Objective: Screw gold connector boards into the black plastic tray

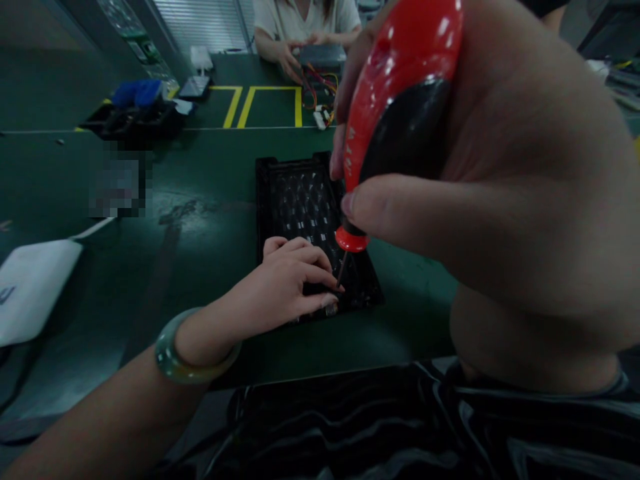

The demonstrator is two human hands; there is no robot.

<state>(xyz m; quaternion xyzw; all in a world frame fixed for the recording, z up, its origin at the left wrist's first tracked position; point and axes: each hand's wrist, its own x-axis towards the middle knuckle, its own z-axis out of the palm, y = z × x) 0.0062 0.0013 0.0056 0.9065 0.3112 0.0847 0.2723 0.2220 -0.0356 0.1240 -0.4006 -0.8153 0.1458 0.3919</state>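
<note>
My right hand (520,180) is wrapped round the handle of a red and black screwdriver (400,53), large in the foreground. Its thin shaft points down at the lower right part of a black perforated panel (300,193) with a raised frame, which lies on the green table. On the near part of that panel rests my left hand (290,280), a green bangle (173,350) at the wrist. Its thumb and index finger come close together beside the screwdriver's tip; whatever is between them is too small to make out.
Across the green table (210,173), a person's hands (290,60) hold a grey metal box (323,57) with coloured wires. At the left are a black tray (133,120) with blue things, a plastic bottle (145,50) and a white device (37,287) with a cable.
</note>
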